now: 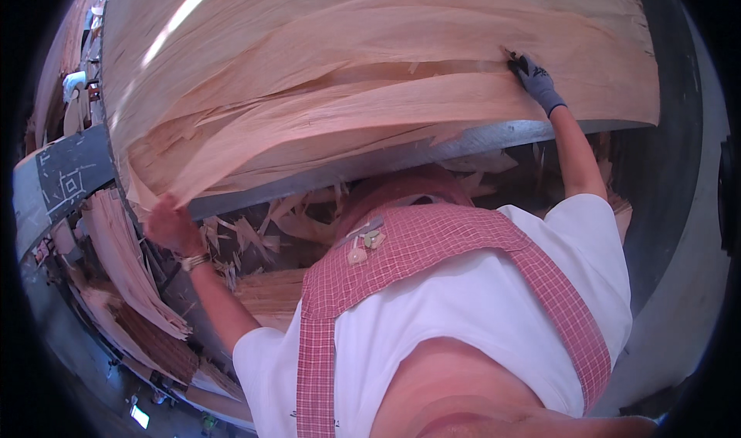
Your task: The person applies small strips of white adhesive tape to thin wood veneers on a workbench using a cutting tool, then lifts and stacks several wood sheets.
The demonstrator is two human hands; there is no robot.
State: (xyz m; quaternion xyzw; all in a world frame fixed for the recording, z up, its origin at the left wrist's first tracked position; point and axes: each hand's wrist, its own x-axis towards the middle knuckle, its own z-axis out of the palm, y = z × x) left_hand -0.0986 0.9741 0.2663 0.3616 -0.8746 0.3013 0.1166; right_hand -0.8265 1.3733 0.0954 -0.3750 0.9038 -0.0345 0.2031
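A wide, thin, pale veneer sheet [432,98] lies over the table [502,138] in front of the person, its long axis running from the person's left to right. The grain follows that same line, bowing gently, though the lens bends straight edges here. The near edge starts low at the left corner, climbs toward the right and, at the left, stands out past the grey edge of the table, with loose waves in it. Behind this near strip, a long, narrow, darker gap or fold also stretches left to right; whether it is a split or an overlap cannot be told.

The bare left hand [174,226] is closed on the near left corner of the veneer sheet, and a band [195,261] circles that wrist. The right hand [532,81], in a grey and black glove, rests well apart from it, toward the right end of the sheet, its fingers pointing away from the body and slightly left. The fingers look curled, but whether they pinch the wood cannot be told.

Torn veneer scraps [297,223] lie below the table's edge, and long veneer strips [127,257] are stacked at the left.
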